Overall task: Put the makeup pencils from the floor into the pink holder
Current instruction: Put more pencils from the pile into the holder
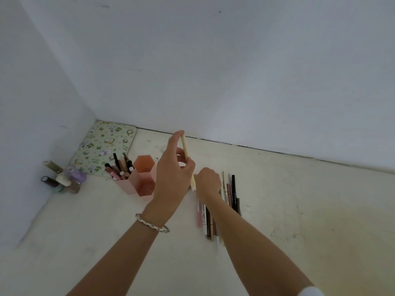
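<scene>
My left hand (173, 174) pinching a slim cream makeup pencil (188, 161) near-upright beside the pink hexagonal plastic holder (136, 184), right hand (208, 181) closed over floor pencils (232, 193), bare floor (299, 210) rightward.

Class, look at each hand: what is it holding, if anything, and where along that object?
The left hand pinches a cream pencil, fingertip at the top end, thumb near mid-shaft. The right hand rests over the floor pencils; its grip cannot be told.

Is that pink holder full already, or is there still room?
Still room. The pink holder has pencils crowding its left compartment, while the compartment beside it shows none.
</scene>
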Demonstrator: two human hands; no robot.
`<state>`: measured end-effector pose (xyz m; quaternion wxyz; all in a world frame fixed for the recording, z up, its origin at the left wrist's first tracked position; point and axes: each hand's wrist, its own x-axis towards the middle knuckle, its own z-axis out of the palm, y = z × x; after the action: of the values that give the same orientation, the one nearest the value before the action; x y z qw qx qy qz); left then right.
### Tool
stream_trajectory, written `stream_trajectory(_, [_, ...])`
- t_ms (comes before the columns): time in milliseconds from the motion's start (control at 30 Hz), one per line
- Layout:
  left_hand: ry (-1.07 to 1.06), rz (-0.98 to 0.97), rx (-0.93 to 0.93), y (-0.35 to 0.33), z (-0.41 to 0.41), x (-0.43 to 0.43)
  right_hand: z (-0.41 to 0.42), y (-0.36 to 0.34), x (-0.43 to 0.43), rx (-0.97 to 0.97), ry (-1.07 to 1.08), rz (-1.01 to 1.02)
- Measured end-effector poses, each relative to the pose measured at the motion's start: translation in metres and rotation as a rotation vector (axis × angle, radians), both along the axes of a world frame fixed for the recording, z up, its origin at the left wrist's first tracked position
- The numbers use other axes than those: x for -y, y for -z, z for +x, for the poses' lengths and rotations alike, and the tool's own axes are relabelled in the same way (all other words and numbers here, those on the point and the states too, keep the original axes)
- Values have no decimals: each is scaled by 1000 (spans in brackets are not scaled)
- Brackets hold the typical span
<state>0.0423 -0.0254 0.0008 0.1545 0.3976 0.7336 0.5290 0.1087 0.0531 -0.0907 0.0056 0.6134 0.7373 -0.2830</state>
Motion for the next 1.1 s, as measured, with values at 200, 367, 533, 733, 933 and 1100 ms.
stream_trajectory(200, [-72, 111, 19, -23, -25, 13, 7, -50, -36, -249, 83, 138])
stream_trajectory(367, [-243, 234, 3, -54, -71, 32, -4, -94, -50, -539, 111, 132])
stream_trajectory(533, [-360, 256, -143, -58, -117, 64, -23, -130, -40, -796, 85, 144])
stream_trajectory(733, [-327, 73, -245, -16, -125, 77, -49, -163, -5, -1110, 51, 333])
stream_trajectory(933, [-222, -216, -562, 16, -129, 84, -66, -169, 23, -1288, 60, 342])
stream_trajectory(1100, [-510, -94, -549, -1, -146, 95, -84, -154, 44, -1326, 14, 368])
